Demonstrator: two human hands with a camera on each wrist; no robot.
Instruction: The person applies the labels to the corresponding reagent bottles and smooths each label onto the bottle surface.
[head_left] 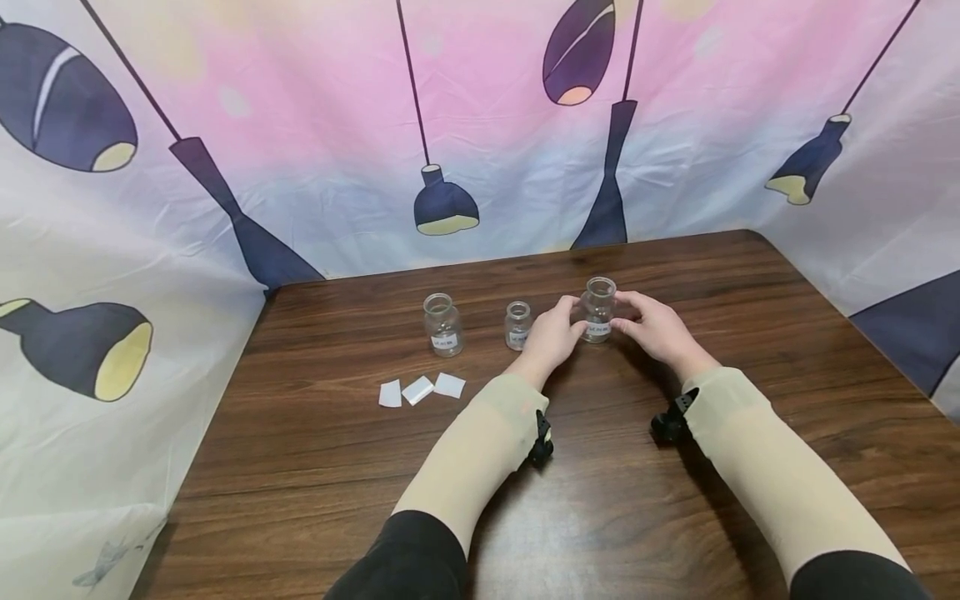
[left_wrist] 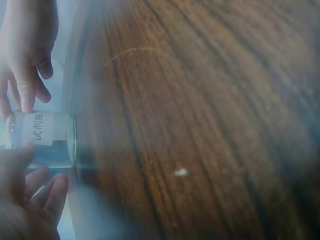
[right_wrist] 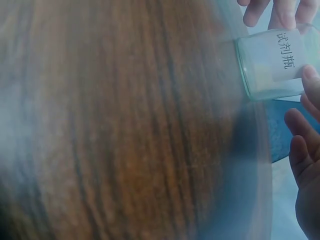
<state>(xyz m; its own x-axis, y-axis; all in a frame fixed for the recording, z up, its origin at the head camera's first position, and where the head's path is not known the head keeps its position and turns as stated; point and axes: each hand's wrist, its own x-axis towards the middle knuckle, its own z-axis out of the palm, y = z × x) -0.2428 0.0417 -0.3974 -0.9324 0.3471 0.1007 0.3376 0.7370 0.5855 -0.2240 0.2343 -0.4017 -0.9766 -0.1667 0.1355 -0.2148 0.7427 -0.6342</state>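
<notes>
Between my two hands stands a clear glass reagent bottle (head_left: 599, 302) with a white handwritten label (right_wrist: 286, 52) on its front. My left hand (head_left: 552, 337) holds it from the left side, and the thumb is at the edge of the label. From the other side my right hand (head_left: 660, 330) grips it with thumb and fingers. In both wrist views the thumbs rest near the label; the fingers behind the glass are partly hidden. A smaller glass bottle (head_left: 517, 323) with a label stands just left of my left hand, which overlaps its edge.
Farther left is another labelled glass bottle (head_left: 442, 323). Three small white paper pieces (head_left: 417, 390) lie in front of it on the brown wooden table (head_left: 315, 467). A printed cloth (head_left: 330, 108) hangs behind the table and along its sides.
</notes>
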